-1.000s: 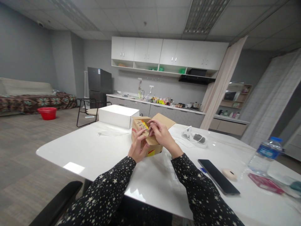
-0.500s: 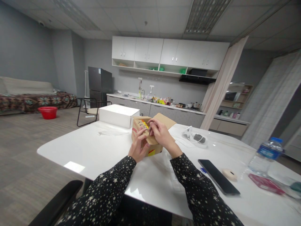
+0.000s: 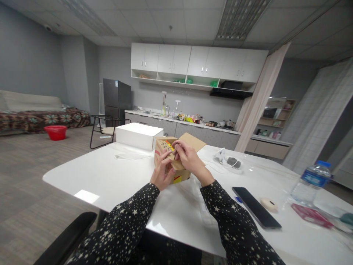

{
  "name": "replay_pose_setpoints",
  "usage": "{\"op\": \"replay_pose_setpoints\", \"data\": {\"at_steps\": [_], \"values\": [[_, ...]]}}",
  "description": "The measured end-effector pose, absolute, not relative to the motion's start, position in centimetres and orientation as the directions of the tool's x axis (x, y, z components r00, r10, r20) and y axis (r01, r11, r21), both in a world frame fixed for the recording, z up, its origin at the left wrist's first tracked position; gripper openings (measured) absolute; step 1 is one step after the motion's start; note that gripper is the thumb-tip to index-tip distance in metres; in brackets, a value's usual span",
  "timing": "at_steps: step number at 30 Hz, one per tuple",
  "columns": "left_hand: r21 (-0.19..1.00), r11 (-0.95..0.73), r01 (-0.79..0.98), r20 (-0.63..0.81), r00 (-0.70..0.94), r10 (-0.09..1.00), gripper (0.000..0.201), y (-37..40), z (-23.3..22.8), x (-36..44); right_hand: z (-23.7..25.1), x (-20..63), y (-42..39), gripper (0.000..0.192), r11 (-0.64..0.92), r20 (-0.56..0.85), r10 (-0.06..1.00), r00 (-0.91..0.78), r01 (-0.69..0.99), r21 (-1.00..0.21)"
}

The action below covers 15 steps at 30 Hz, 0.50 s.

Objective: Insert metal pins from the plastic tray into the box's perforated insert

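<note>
A small brown cardboard box (image 3: pixel 179 176) with red and yellow print stands on the white table (image 3: pixel 116 180), its flaps open. My left hand (image 3: pixel 163 173) rests against the box's near side, fingers on the top edge. My right hand (image 3: pixel 188 157) is over the box's opening, its fingers pinched on a small thing at the near flap; what it pinches is too small to make out.
A closed white box (image 3: pixel 138 135) stands behind the cardboard box. To the right lie a white device (image 3: pixel 230 162), a black phone (image 3: pixel 256 211), a round beige object (image 3: pixel 268 203), a water bottle (image 3: pixel 311 182) and a red packet (image 3: pixel 309 214). A black chair arm (image 3: pixel 66 241) is at lower left.
</note>
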<state>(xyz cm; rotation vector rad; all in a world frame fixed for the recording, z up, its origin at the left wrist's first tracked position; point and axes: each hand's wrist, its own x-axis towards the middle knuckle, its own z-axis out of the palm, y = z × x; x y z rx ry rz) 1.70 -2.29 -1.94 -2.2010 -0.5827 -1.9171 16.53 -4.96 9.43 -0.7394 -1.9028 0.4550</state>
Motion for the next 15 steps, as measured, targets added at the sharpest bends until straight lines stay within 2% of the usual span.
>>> {"op": "replay_pose_setpoints", "data": {"at_steps": [4,9,13,15], "values": [[0.126,-0.910,0.395,0.978,0.105,0.181,0.028,-2.30,-1.92,1.69,9.42,16.49,-4.96,0.022,0.700,0.661,0.713,-0.235,0.289,-0.653],[0.114,-0.906,0.409,0.981,0.096,0.167,0.031,-2.29,-1.88,1.70,9.44,16.65,-4.88,0.022,0.741,0.671,0.671,-0.316,0.314,-0.593],[0.115,-0.907,0.406,0.980,0.104,0.171,0.027,-2.28,-1.92,1.69,9.39,16.81,-4.68,0.022,0.681,0.636,0.732,-0.245,0.284,-0.675],[0.123,-0.907,0.402,0.978,0.105,0.179,0.027,-2.26,-1.95,1.70,9.45,16.83,-4.83,0.022,0.685,0.633,0.728,-0.263,0.293,-0.667]]}}
